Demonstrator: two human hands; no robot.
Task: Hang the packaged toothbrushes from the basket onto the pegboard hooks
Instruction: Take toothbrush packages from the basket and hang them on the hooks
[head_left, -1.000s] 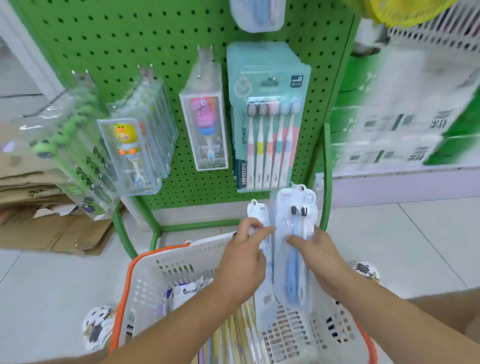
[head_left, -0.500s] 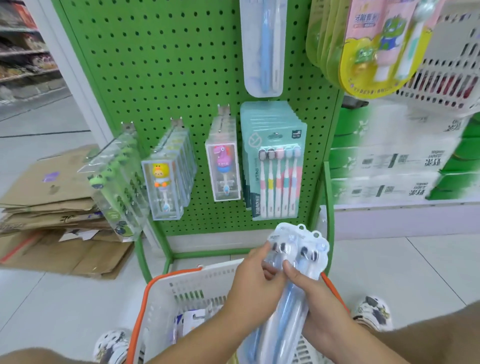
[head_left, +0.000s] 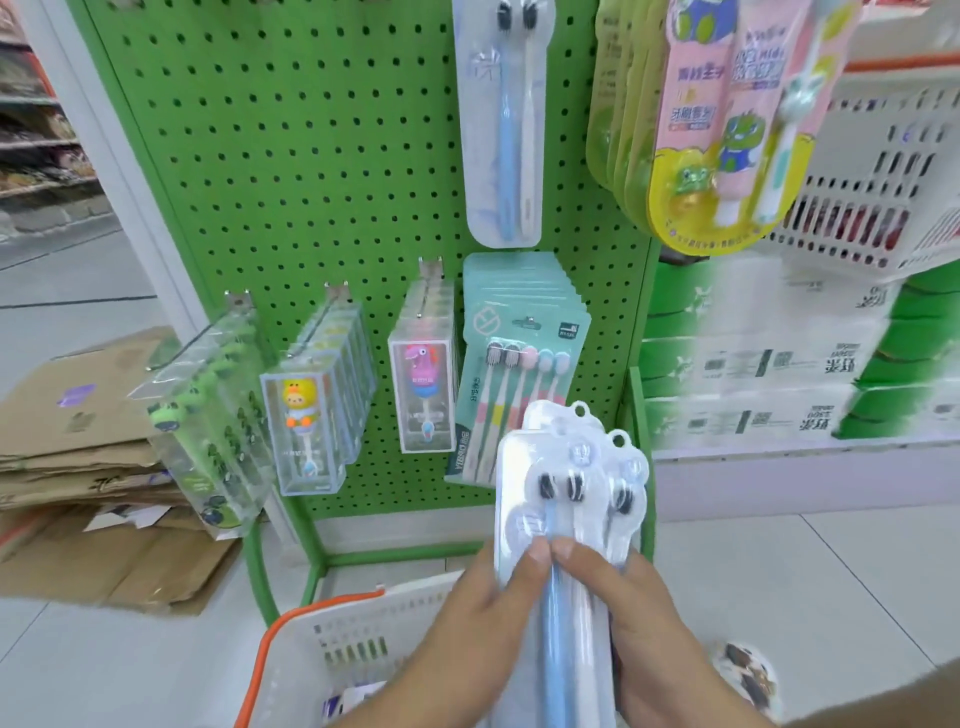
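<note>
My left hand (head_left: 478, 629) and my right hand (head_left: 639, 618) both grip a fanned stack of clear toothbrush packs (head_left: 566, 499), thumbs meeting on the front one. The packs stand upright, hang-holes on top, in front of the green pegboard (head_left: 291, 171), over the white basket with orange rim (head_left: 332, 649). A matching clear pack (head_left: 501, 119) with a blue and a white brush hangs on the pegboard above. Below it hang teal multi-brush packs (head_left: 519, 364), a pink flamingo box (head_left: 423, 395), duck boxes (head_left: 306, 421) and green-figure boxes (head_left: 208, 421).
Yellow and pink kids' toothbrush sets (head_left: 717, 124) hang at the upper right. Flattened cardboard (head_left: 88, 467) lies on the floor at left. Green and white cartons (head_left: 779, 374) are stacked at right under a white crate (head_left: 883, 197). My shoe (head_left: 748, 675) shows at the bottom right.
Both hands brought two separate packs together into one stack and raised it off the basket toward the pegboard. The camera tilted up, showing the hanging clear pack above.
</note>
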